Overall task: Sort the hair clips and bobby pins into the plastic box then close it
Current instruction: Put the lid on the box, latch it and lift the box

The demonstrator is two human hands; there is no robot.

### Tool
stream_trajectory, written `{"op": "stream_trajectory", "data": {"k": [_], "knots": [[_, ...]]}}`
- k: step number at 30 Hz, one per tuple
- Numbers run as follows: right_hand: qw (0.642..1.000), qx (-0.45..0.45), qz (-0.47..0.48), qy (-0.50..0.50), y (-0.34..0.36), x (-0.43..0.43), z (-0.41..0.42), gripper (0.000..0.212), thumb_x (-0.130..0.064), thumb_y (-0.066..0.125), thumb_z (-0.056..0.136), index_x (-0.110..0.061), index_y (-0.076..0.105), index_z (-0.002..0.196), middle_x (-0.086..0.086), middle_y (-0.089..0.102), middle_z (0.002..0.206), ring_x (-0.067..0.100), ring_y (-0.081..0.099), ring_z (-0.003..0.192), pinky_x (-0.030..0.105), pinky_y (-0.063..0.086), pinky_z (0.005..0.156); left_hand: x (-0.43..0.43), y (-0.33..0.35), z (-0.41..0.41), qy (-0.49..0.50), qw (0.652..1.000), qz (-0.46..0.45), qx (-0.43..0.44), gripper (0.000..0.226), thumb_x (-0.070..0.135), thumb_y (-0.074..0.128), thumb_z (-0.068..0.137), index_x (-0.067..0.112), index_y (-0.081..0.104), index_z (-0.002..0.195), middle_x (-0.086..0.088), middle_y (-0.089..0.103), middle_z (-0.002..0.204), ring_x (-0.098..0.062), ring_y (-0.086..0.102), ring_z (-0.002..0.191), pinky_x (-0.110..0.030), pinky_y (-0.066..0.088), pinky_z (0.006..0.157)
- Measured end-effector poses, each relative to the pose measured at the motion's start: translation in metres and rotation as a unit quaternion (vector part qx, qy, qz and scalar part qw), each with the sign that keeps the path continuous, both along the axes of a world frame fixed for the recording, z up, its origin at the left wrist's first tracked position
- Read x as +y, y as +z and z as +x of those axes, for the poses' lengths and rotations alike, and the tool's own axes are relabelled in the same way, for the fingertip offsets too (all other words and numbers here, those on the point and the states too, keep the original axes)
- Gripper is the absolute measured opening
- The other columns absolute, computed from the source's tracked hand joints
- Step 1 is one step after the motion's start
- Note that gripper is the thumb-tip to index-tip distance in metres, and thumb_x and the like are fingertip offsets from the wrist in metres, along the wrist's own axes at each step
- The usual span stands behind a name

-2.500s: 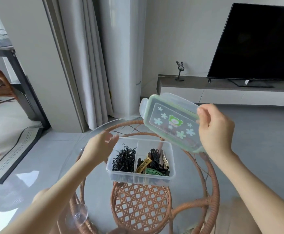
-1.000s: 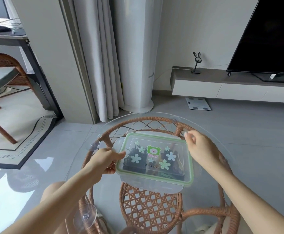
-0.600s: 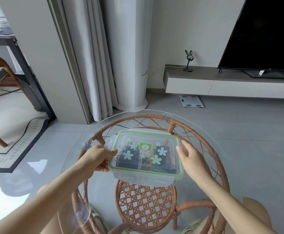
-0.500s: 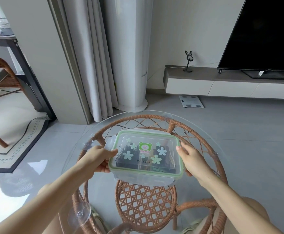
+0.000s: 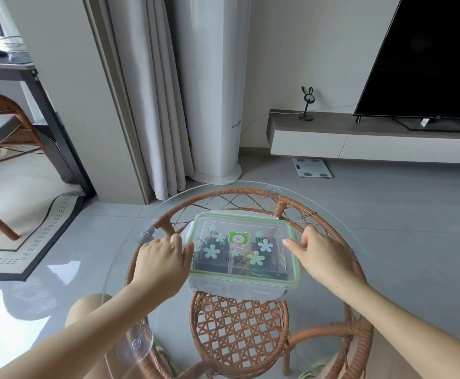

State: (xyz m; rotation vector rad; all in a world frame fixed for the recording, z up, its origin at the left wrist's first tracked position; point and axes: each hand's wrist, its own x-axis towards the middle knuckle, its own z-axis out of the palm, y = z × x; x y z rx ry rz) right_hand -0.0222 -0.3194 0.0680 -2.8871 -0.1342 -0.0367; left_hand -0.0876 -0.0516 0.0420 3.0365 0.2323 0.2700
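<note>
The clear plastic box (image 5: 237, 288) stands on the round glass table (image 5: 114, 272), with its green-rimmed lid (image 5: 241, 248) lying flat on top. Through the lid, dark bobby pins (image 5: 204, 255) show in the left compartment and hair clips (image 5: 275, 259) in the right. My left hand (image 5: 160, 265) covers the box's left side flap, thumb against the lid's edge. My right hand (image 5: 321, 258) grips the right side, its thumb tip on the lid and its fingers curled over the flap. One loose bobby pin (image 5: 307, 215) lies on the glass behind my right hand.
Under the glass is a rattan frame (image 5: 239, 337). A curtain (image 5: 155, 105) and a white column (image 5: 212, 91) stand behind the table. A low TV cabinet (image 5: 360, 140) with a television (image 5: 428, 58) is at the right, and a bathroom scale (image 5: 311, 167) lies on the floor.
The lid went from raised in my right hand to flat on the box. Since half a second ago, my right hand has come up over the right edge; my left stays at the left flap.
</note>
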Motion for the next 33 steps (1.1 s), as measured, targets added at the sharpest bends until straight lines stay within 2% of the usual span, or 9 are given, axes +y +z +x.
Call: {"op": "stream_trajectory", "data": {"k": [2, 5, 8, 10, 13, 19, 26, 30, 33], "knots": [[0.995, 0.005, -0.094, 0.045, 0.007, 0.005, 0.001, 0.045, -0.053, 0.029, 0.093, -0.019, 0.040, 0.065, -0.005, 0.044, 0.057, 0.012, 0.043, 0.050, 0.024, 0.026, 0.043, 0.001, 0.001, 0.002, -0.015, 1.000, -0.003, 0.027, 0.051, 0.043, 0.009, 0.093, 0.016, 0.041, 0.064, -0.003, 0.050, 0.062, -0.028, 0.056, 0.066, -0.034, 0.043, 0.066], [0.981, 0.068, -0.164, 0.082, 0.013, 0.008, 0.006, 0.052, -0.048, 0.020, 0.096, -0.015, 0.045, 0.064, -0.001, 0.046, 0.059, 0.014, 0.043, 0.051, 0.024, 0.028, 0.044, 0.001, 0.003, 0.006, -0.025, 0.998, -0.031, 0.058, 0.053, 0.038, 0.014, 0.098, 0.015, 0.037, 0.056, 0.000, 0.041, 0.054, -0.024, 0.048, 0.057, -0.035, 0.047, 0.065], [0.971, 0.188, -0.091, 0.115, 0.016, 0.004, 0.013, 0.052, -0.047, 0.027, 0.095, -0.013, 0.040, 0.058, 0.003, 0.054, 0.058, 0.014, 0.043, 0.047, 0.025, 0.035, 0.048, 0.005, 0.002, 0.008, -0.032, 0.994, -0.063, 0.083, 0.055, 0.039, 0.013, 0.098, 0.013, 0.042, 0.059, -0.002, 0.042, 0.055, -0.023, 0.049, 0.057, -0.036, 0.050, 0.066], [0.957, 0.265, -0.040, 0.111, 0.019, 0.000, 0.017, 0.050, -0.048, 0.032, 0.094, -0.010, 0.048, 0.065, 0.003, 0.062, 0.061, 0.013, 0.047, 0.047, 0.024, 0.041, 0.049, 0.008, 0.000, 0.010, -0.035, 0.991, -0.082, 0.097, 0.056, 0.040, 0.013, 0.098, 0.013, 0.042, 0.059, -0.003, 0.044, 0.056, -0.024, 0.049, 0.058, -0.038, 0.050, 0.069], [0.937, 0.335, 0.015, 0.097, 0.024, -0.004, 0.020, 0.049, -0.050, 0.036, 0.092, -0.008, 0.053, 0.075, 0.002, 0.058, 0.059, 0.010, 0.040, 0.042, 0.019, 0.035, 0.040, 0.012, 0.001, 0.012, -0.044, 0.988, -0.111, 0.100, 0.055, 0.040, 0.013, 0.098, 0.013, 0.037, 0.056, -0.004, 0.042, 0.055, -0.024, 0.047, 0.056, -0.041, 0.050, 0.073], [0.928, 0.337, -0.056, 0.147, 0.027, -0.007, 0.023, 0.052, -0.053, 0.030, 0.092, -0.009, 0.053, 0.076, 0.000, 0.057, 0.057, 0.011, 0.042, 0.041, 0.018, 0.037, 0.040, 0.019, 0.000, 0.014, -0.095, 0.977, -0.164, 0.099, 0.052, 0.040, 0.019, 0.097, 0.013, 0.029, 0.054, -0.001, 0.032, 0.050, -0.018, 0.032, 0.047, -0.032, 0.032, 0.056], [0.893, 0.419, -0.083, 0.142, 0.030, 0.001, 0.035, 0.058, -0.052, 0.025, 0.094, -0.007, 0.056, 0.076, 0.003, 0.056, 0.056, 0.011, 0.043, 0.043, 0.020, 0.044, 0.046, 0.028, -0.008, 0.020, -0.105, 0.966, -0.203, 0.120, 0.055, 0.045, 0.018, 0.095, 0.011, 0.036, 0.056, -0.003, 0.034, 0.052, -0.019, 0.034, 0.049, -0.035, 0.037, 0.056], [0.877, 0.465, 0.009, 0.117, 0.029, -0.001, 0.037, 0.053, -0.051, 0.032, 0.093, -0.005, 0.054, 0.076, 0.004, 0.052, 0.061, 0.010, 0.038, 0.043, 0.018, 0.036, 0.042, 0.030, -0.011, 0.020, -0.105, 0.957, -0.235, 0.135, 0.063, 0.061, 0.013, 0.086, 0.012, 0.038, 0.055, -0.002, 0.034, 0.051, -0.018, 0.036, 0.049, -0.041, 0.042, 0.059], [0.868, 0.474, 0.100, 0.111, 0.027, -0.005, 0.032, 0.044, -0.046, 0.035, 0.094, -0.008, 0.046, 0.076, 0.001, 0.043, 0.060, 0.004, 0.030, 0.039, 0.016, 0.029, 0.043, 0.024, -0.012, 0.017, -0.096, 0.948, -0.279, 0.118, 0.056, 0.050, 0.021, 0.095, 0.014, 0.029, 0.052, 0.003, 0.028, 0.049, -0.010, 0.030, 0.045, -0.026, 0.033, 0.052]]}}
